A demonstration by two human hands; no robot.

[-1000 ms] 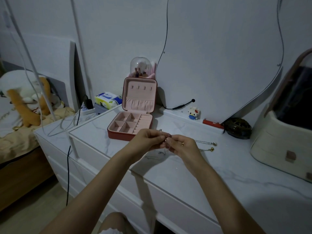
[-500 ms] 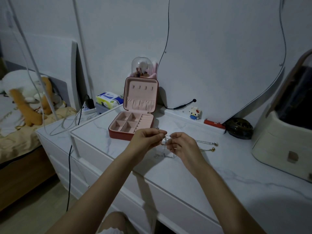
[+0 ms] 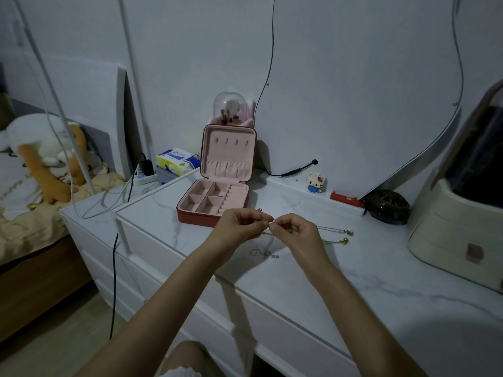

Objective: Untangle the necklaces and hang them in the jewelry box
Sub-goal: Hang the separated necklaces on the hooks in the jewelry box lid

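Untangling was the step in hand: both hands hovered above the dresser (image 3: 313, 273) near its front edge, just in front of the box (image 3: 215, 205). The left hand (image 3: 239, 225) and the right hand (image 3: 295, 231) met almost fingertip to fingertip, each with thumb and forefinger pinched on a fine silver chain (image 3: 268, 242) and the other fingers loosely curled. From the pinch the chain drooped to a small knot of links lying on the dresser top below. Two more necklaces (image 3: 336, 235), one with a silver bead and one with a gold bead at its end, trailed away to the right across the top; whether they were caught in the same knot was too fine to tell. The box stood open toward the back edge, lid upright against the wall, and none of its hooks (image 3: 230, 142) carried anything, so no hanging had been done. Both forearms reached forward and converged, wrists raised off the surface. The next move probably called for drawing the pinched strands gently apart to loosen the knot without tightening it.
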